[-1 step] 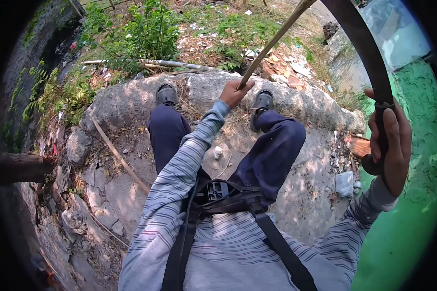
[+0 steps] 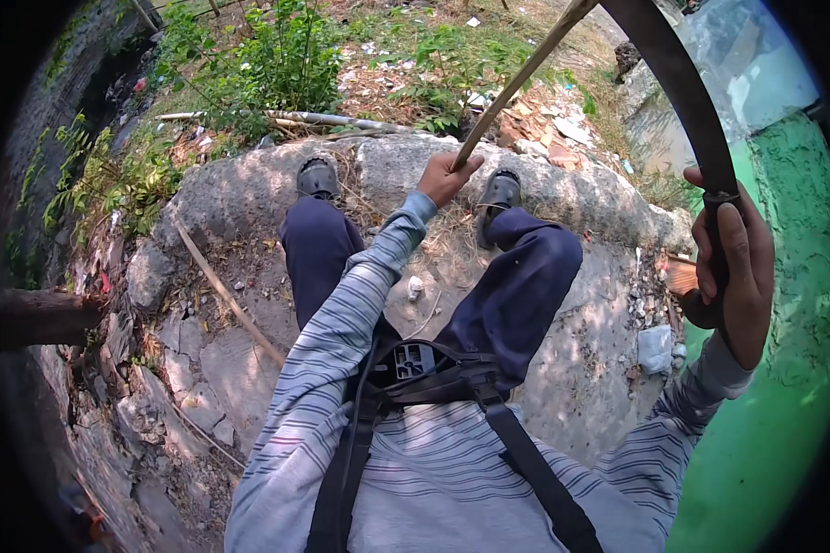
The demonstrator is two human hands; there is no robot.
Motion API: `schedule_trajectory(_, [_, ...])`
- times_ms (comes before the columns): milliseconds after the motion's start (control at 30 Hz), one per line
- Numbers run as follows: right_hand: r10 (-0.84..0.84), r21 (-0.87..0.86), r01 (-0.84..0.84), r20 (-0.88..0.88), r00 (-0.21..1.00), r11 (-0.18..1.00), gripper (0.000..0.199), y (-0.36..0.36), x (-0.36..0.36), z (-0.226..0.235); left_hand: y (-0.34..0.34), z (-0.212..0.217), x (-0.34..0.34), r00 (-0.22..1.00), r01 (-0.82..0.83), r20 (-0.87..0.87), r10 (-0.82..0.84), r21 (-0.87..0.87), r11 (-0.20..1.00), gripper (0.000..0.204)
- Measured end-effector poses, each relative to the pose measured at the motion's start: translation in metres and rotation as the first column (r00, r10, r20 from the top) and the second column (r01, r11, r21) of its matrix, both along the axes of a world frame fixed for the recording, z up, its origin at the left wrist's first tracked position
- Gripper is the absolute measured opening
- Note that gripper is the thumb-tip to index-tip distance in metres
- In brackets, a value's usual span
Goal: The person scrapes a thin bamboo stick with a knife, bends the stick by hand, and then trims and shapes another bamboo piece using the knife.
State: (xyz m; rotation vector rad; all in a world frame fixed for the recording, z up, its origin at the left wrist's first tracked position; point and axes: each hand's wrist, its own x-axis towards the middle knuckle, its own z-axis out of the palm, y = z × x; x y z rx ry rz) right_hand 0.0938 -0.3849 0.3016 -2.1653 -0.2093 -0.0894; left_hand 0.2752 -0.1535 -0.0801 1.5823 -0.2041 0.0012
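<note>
My left hand (image 2: pixel 445 179) is closed around the lower end of a thin wooden stick (image 2: pixel 518 85), which slants up and to the right out of the top edge. In my right hand (image 2: pixel 745 253) is the dark handle of a machete (image 2: pixel 690 88), the fingers wrapped round it and the thumb lying along it. Its long dark blade rises and leans left toward the stick's upper part. At the top edge blade and stick come close together; whether they touch I cannot tell. The blade's tip is out of view.
My sandalled feet rest at a rough stone curb (image 2: pixel 415 175). Another stick (image 2: pixel 226 293) lies on the ground at left, near a log end (image 2: pixel 51 318). A green wall (image 2: pixel 793 304) stands close by my right arm. Green plants (image 2: pixel 290 69) and rubble lie beyond the curb.
My right hand and the machete have shifted slightly left. My left hand and the stick look almost the same.
</note>
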Motion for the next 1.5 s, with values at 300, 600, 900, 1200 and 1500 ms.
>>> schedule_trajectory(300, [0.08,0.151,-0.07,-0.063,0.995,0.986,0.042,-0.022,0.017,-0.021,0.061,-0.04,-0.026,0.986,-0.003,-0.126,0.112,0.651,0.759,0.138])
schedule_trajectory(600, [-0.019,0.143,0.028,-0.064,0.998,0.989,0.039,-0.022,0.029,-0.015,0.082,-0.012,-0.071,0.994,0.092,-0.104,-0.032,0.652,0.753,0.127])
schedule_trajectory(900, [-0.052,0.067,0.056,-0.062,0.997,0.996,0.04,-0.014,0.043,-0.005,0.073,-0.033,-0.077,0.937,0.311,-0.337,-0.091,0.689,0.654,0.129])
schedule_trajectory(1200, [-0.01,0.053,0.018,-0.134,0.991,0.998,0.042,-0.005,0.035,0.008,0.059,-0.032,-0.076,0.953,0.212,-0.3,0.051,0.776,0.594,0.115])
schedule_trajectory(1500, [0.05,0.081,-0.04,-0.128,0.991,0.996,0.037,0.0,-0.001,0.003,0.02,-0.085,-0.051,0.988,-0.14,0.059,0.142,0.727,0.672,0.053])
